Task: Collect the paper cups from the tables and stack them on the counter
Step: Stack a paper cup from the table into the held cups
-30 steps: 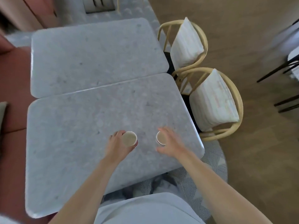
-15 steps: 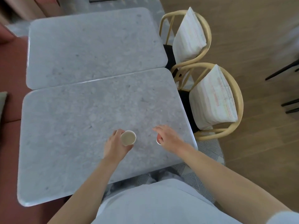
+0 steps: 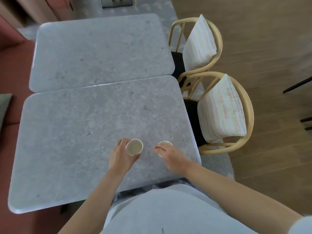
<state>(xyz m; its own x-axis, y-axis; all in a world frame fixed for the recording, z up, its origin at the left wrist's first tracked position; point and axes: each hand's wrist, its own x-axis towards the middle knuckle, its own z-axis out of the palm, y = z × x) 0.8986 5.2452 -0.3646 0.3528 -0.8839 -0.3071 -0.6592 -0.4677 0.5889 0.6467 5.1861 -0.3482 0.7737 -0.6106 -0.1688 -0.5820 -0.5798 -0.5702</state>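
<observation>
Near the front edge of the pale grey stone-look table [image 3: 84,132], the person's left hand [image 3: 120,157] curls round the wall of a small cream paper cup [image 3: 134,147], upright and open-mouthed. Just to its right, the right hand [image 3: 173,157] reaches over a second cream paper cup [image 3: 164,145], fingers [image 3: 160,149] bent at its rim; whether they grip yet cannot be told. Both cups look light, thin-walled and easily crushed, so a gentle hold round the upper wall near the stiffer rolled rim suits best.
</observation>
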